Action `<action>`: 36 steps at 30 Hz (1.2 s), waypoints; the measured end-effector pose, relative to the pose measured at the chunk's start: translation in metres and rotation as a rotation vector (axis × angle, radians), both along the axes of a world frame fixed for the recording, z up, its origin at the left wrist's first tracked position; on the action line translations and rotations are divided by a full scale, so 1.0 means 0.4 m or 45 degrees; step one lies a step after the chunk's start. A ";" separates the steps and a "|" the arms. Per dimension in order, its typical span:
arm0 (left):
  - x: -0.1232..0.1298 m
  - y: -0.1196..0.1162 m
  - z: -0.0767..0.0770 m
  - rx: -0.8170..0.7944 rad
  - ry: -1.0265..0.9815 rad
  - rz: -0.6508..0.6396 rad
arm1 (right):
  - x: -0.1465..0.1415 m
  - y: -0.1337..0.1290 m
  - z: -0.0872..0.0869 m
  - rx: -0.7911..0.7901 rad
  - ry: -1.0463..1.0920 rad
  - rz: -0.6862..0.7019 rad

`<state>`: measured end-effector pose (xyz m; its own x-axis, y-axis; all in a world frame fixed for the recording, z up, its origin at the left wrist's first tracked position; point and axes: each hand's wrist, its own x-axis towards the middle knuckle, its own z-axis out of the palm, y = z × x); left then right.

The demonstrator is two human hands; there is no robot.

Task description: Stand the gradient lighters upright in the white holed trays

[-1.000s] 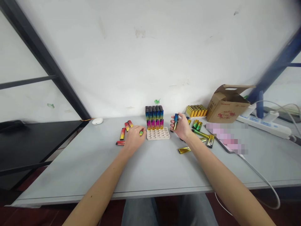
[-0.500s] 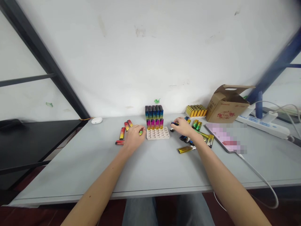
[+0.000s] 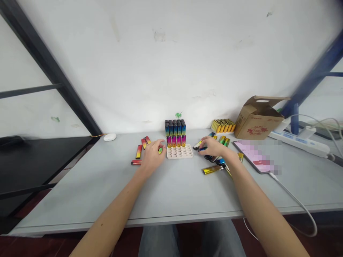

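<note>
My left hand (image 3: 154, 153) is closed around a green and yellow lighter (image 3: 160, 150), mostly hidden by the fingers, just left of a white holed tray (image 3: 180, 156). Upright pink and gold lighters (image 3: 176, 141) fill the tray's back row; its front rows show bare holes. My right hand (image 3: 210, 146) pinches a dark blue lighter (image 3: 203, 149) low over a loose pile at the right. A gold lighter (image 3: 211, 170) lies at that pile's front. Beside my left hand lie several red and yellow lighters (image 3: 138, 151).
Behind the tray stands a block of blue-green lighters (image 3: 175, 128). Further right are a tray of yellow lighters (image 3: 223, 126), an open cardboard box (image 3: 257, 125), a phone (image 3: 253, 157) with a cable, and a power strip (image 3: 300, 142). A white earphone case (image 3: 109, 137) sits at the left.
My right hand has moved slightly right and down with the dark blue lighter, uncovering a lighter behind it. My left hand has barely moved.
</note>
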<state>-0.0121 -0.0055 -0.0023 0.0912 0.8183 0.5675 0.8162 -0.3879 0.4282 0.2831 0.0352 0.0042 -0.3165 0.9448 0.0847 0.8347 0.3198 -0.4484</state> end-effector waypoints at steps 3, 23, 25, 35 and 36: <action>0.000 0.002 -0.001 -0.007 0.002 0.000 | -0.001 -0.005 0.005 -0.010 -0.019 0.023; -0.002 0.006 -0.007 -0.035 0.054 -0.015 | 0.072 0.041 -0.037 0.082 -0.079 -0.582; -0.001 0.005 -0.005 -0.040 0.058 -0.016 | 0.076 0.039 -0.034 0.073 -0.050 -0.544; 0.001 0.001 -0.002 -0.048 0.052 -0.016 | 0.087 0.035 -0.026 0.125 0.010 -0.408; 0.000 0.002 -0.002 -0.048 0.050 -0.014 | 0.086 0.034 -0.027 0.114 -0.014 -0.384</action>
<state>-0.0121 -0.0046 -0.0032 0.1218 0.8379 0.5321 0.8284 -0.3811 0.4105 0.3174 0.0489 -0.0067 -0.0245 0.9852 0.1695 0.9026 0.0947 -0.4200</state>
